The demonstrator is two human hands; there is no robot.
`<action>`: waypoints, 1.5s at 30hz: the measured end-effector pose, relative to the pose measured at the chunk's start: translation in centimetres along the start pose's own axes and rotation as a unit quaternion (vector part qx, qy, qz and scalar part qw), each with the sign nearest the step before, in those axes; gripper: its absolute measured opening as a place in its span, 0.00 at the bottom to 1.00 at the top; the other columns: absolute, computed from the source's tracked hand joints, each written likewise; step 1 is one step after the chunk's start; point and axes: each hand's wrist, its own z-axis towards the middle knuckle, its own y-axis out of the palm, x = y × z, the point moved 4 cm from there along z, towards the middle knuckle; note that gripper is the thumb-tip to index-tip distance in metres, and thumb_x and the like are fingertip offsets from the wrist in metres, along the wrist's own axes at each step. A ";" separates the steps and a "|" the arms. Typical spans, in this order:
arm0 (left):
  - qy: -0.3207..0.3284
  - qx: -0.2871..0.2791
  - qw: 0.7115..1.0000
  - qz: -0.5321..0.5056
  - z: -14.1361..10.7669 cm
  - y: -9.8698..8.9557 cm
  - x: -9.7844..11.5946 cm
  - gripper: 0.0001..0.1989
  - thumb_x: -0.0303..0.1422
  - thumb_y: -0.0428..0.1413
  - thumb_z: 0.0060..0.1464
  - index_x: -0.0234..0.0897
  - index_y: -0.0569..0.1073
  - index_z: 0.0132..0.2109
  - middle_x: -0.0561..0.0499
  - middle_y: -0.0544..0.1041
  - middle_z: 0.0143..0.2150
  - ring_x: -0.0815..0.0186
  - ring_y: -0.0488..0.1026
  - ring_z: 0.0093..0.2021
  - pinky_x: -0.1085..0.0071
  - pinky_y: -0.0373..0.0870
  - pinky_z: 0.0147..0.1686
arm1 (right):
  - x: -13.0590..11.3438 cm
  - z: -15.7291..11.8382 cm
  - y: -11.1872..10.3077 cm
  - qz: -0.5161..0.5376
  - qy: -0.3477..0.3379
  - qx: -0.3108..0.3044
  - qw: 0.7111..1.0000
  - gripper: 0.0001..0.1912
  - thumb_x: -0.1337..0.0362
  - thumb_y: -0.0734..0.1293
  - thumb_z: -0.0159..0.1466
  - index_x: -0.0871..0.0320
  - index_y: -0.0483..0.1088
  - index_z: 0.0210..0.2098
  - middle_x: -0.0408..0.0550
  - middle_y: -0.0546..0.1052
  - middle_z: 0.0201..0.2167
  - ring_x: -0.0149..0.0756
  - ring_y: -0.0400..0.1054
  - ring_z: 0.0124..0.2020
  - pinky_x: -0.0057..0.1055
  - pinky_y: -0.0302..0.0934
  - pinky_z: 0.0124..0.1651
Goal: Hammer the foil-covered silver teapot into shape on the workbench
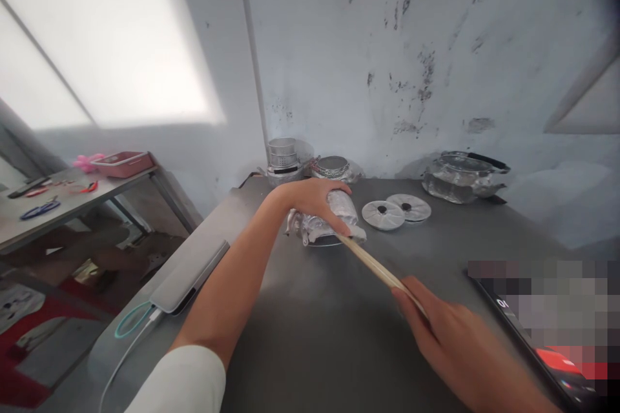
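Note:
My left hand (314,200) reaches over a silvery pot-like object (343,206) in crinkled wrapping, its fingers and thumb curved around the top and side. The wrapped object sits on the grey table (310,335), and part of it is hidden under that hand. A long, pale wooden stick (372,262) is gripped near its lower end by my right hand (438,322). The stick slants up to the near side of the wrapped object, by my left thumb. Its far tip cannot be made out.
Two round wrapped lids with black knobs, one the front lid (382,222), overlap to the right. Behind stand stacked metal pots (283,158) and a wrapped pot (334,168). Another wrapped pot (460,177) stands back right. A cabled grey device (194,271) lies left; a dark-edged screen (523,329) stands right.

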 end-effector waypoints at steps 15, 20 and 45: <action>-0.010 0.003 1.000 -0.001 0.1 0.0 -0.2 0.49 0.58 0.62 0.40 0.52 0.57 0.67 0.53 0.57 0.70 0.46 0.58 0.66 0.58 0.61 0.60 | 0.6 0.0 0.3 -0.033 0.013 -0.015 0.999 0.18 0.50 0.48 0.72 0.50 0.63 0.37 0.45 0.76 0.21 0.46 0.75 0.25 0.33 0.51 0.27; -0.019 -0.002 1.000 0.007 0.3 0.1 -0.2 0.50 0.61 0.60 0.41 0.52 0.56 0.68 0.54 0.55 0.71 0.46 0.57 0.66 0.58 0.61 0.61 | 0.6 -0.2 0.6 -0.053 0.019 -0.040 0.998 0.18 0.52 0.48 0.72 0.50 0.64 0.38 0.45 0.77 0.22 0.48 0.76 0.26 0.33 0.49 0.26; -0.029 0.004 1.000 0.006 0.2 0.0 -0.4 0.50 0.63 0.60 0.40 0.53 0.57 0.68 0.52 0.58 0.70 0.46 0.60 0.65 0.57 0.63 0.59 | 0.6 0.3 1.8 -0.018 0.027 -0.062 0.998 0.17 0.53 0.46 0.73 0.49 0.61 0.39 0.47 0.79 0.26 0.52 0.77 0.32 0.37 0.53 0.31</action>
